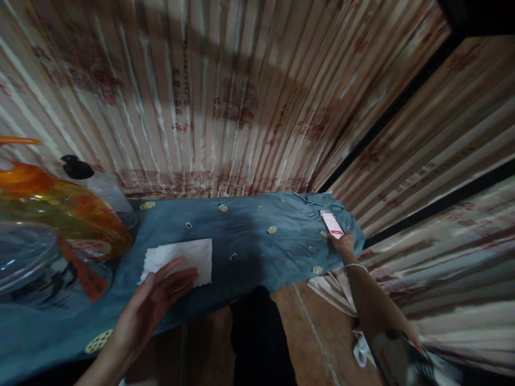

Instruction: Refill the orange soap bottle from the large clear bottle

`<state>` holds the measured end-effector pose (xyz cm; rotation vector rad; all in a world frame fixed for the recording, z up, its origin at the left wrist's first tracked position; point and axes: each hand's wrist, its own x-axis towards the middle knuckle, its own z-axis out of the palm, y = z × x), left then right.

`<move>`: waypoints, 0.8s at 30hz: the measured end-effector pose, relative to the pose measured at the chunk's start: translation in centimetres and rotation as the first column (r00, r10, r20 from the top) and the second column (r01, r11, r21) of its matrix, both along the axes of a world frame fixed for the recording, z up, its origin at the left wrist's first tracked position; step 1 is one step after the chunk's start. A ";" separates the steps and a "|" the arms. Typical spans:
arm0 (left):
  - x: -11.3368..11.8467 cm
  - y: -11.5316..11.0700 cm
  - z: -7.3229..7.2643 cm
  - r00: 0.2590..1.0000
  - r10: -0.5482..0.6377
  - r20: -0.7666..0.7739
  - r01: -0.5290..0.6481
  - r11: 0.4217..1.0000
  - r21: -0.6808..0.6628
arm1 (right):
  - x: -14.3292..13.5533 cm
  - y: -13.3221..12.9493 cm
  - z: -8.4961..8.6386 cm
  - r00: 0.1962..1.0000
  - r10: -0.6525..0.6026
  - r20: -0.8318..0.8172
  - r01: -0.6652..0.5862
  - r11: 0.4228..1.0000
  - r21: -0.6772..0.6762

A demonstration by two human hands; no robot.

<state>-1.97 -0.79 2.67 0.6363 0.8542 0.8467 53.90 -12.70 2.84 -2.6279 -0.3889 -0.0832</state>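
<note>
My left hand (pixel 161 289) is over the near side of a folded white cloth (pixel 189 252), its fingers stretched out and holding nothing. Whether the fingertips touch the cloth I cannot tell. Toward the far right end of the table, my right hand (pixel 343 245) grips the lower end of a smartphone (pixel 331 224). The phone's lit screen is white and pink with a red patch at the bottom. Part of it is blurred out. A thin bracelet circles my right wrist.
A blue patterned cloth (pixel 249 236) covers the narrow table. At the left stand an orange-capped pump bottle (pixel 92 209) of yellow liquid, a clear bottle with a black top (pixel 107 190) and a clear plastic jar (pixel 32 268). Pleated curtains (pixel 225 107) hang behind. A white bag (pixel 362 351) lies below right.
</note>
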 end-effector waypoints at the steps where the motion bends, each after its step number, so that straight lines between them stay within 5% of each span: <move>1: -0.1 -0.1 0.1 1.000 -0.008 0.014 0.008 1.000 0.016 | -0.7 -0.2 0.1 1.000 0.016 0.025 -0.016 1.000 0.013; 6: -0.6 -0.6 0.4 0.998 -0.044 0.051 0.040 0.996 0.074 | -6.1 -0.8 -0.1 0.965 0.226 0.137 -0.237 0.969 0.069; 11: -1.0 -0.8 0.3 0.999 -0.025 0.039 0.020 0.992 0.127 | -14.4 1.4 -1.6 0.875 0.463 0.142 -0.482 0.864 0.148; 15: -1.6 -0.8 0.0 1.000 0.001 -0.021 0.003 0.984 0.180 | -22.8 5.8 -1.3 0.745 0.650 0.147 -0.644 0.647 0.408; 20: -2.4 -0.3 -0.6 0.994 0.034 -0.100 -0.008 0.969 0.248 | -32.2 11.3 1.8 0.535 0.814 0.227 -0.725 0.305 0.617; 24: -3.2 -0.2 -1.2 0.979 0.017 -0.205 0.044 0.956 0.291 | -37.1 12.8 3.3 0.478 0.839 0.258 -0.740 0.228 0.632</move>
